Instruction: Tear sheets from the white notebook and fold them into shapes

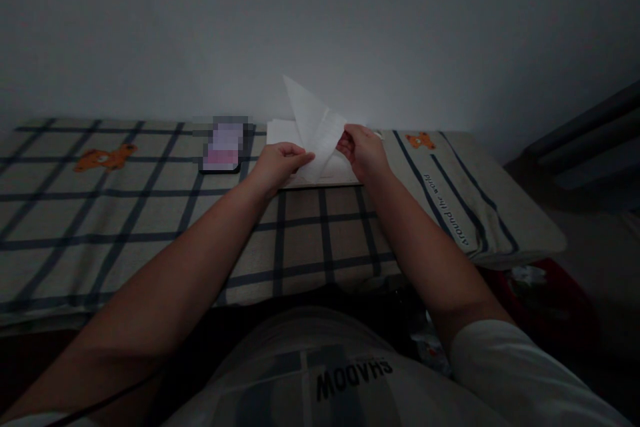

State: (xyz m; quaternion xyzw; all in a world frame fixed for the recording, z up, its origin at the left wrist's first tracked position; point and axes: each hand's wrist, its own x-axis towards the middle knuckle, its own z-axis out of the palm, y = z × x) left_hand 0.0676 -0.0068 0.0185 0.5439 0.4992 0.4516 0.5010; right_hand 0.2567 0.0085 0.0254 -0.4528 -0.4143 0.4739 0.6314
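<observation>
A white sheet of paper (313, 123) is folded into a pointed shape whose tip stands up toward the wall. My left hand (278, 163) pinches its lower left edge with closed fingers. My right hand (363, 150) grips its right side, fingers curled round the edge. Both hands hold it just above a flat white pad or board (280, 131) lying on the checked cloth (150, 213).
A phone with a lit screen (225, 145) lies on the cloth to the left of the paper. Orange bear prints (105, 159) mark the cloth. A pillow with printed lettering (465, 200) sits at the right. A plain wall rises behind. Dark red items (545, 293) lie low right.
</observation>
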